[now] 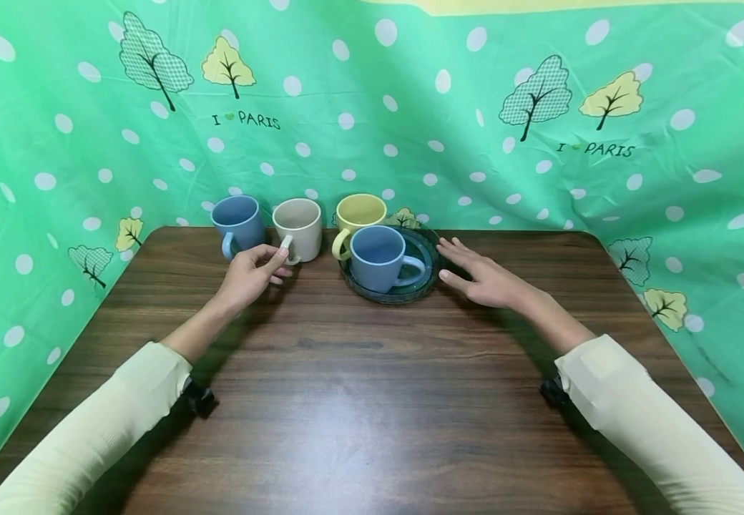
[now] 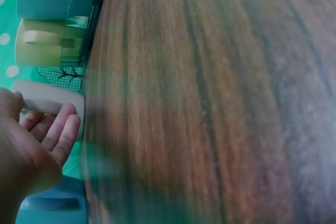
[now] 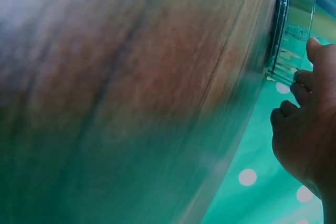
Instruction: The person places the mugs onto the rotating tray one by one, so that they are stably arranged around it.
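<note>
My left hand (image 1: 251, 275) is at the handle of a cream-white mug (image 1: 304, 232), thumb and forefinger pinching it. In the left wrist view the other fingers (image 2: 65, 132) extend in front of that mug. A blue mug (image 1: 241, 220) stands left of it. To the right, a dark-green glass dish (image 1: 420, 282) holds a second blue mug (image 1: 377, 261), handle turned right. Just behind that mug is a yellow mug (image 1: 360, 209), partly hidden by it. With fingers spread and nearly straight, my right hand (image 1: 484, 279) is right at the dish's right rim.
The brown wooden table (image 1: 346, 400) has its back edge against a green dotted cloth (image 1: 372, 107), close behind the mugs. Both forearms reach in from the front corners, in light sleeves (image 1: 629, 400), with a black wrist camera (image 1: 199, 398) under the left one.
</note>
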{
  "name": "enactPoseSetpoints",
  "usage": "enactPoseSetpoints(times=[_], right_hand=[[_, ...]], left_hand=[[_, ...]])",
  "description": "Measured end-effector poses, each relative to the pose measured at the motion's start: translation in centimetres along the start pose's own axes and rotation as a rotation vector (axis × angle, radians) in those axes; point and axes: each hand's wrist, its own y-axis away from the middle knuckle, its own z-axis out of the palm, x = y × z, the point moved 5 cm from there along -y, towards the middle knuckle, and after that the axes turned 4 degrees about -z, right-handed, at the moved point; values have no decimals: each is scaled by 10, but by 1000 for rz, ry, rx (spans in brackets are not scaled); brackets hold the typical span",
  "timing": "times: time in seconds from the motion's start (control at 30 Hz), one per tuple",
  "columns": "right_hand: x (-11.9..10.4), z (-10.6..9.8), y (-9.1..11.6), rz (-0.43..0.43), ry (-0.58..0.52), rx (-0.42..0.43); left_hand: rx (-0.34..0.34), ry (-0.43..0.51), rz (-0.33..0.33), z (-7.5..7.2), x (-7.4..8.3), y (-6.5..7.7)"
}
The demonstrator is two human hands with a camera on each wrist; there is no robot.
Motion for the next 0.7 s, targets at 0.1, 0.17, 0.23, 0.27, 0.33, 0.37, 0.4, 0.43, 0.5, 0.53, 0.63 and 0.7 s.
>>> enactPoseSetpoints(times=[0.1,0.17,0.23,0.27,0.33,0.37,0.4,0.43,0.5,0.53,0.63,0.7], right_hand=[[-1,0,2,-4,-2,-7],[-2,0,3,-9,0,-11],[-3,0,4,-13,4,-15],[-4,0,5,-15,7,-17],[-5,0,6,-18,11,-22],[-5,0,7,-20,13,-25],[-6,0,7,-22,15,-28],[-6,0,7,-25,18,-30],[-6,1,9,-30,23,-34],[-6,1,9,-34,26,-35],[-6,2,10,-44,44,-33],[-6,2,11,-51,54,-31]], left_hand=[[-15,63,-1,2,0,-1],[-29,118,-6,4,-1,-1],[-44,176,-16,6,-1,-2],[-52,198,-19,6,-1,-2],[-66,249,-31,8,-1,-3],[-72,273,-37,8,-2,-3],[-79,297,-44,9,-2,-3],[-87,325,-52,10,-3,-3],[-104,387,-67,11,-4,-4],[-115,419,-74,12,-4,-4],[-142,521,-97,14,-5,-4],[-156,575,-111,16,-6,-4]])
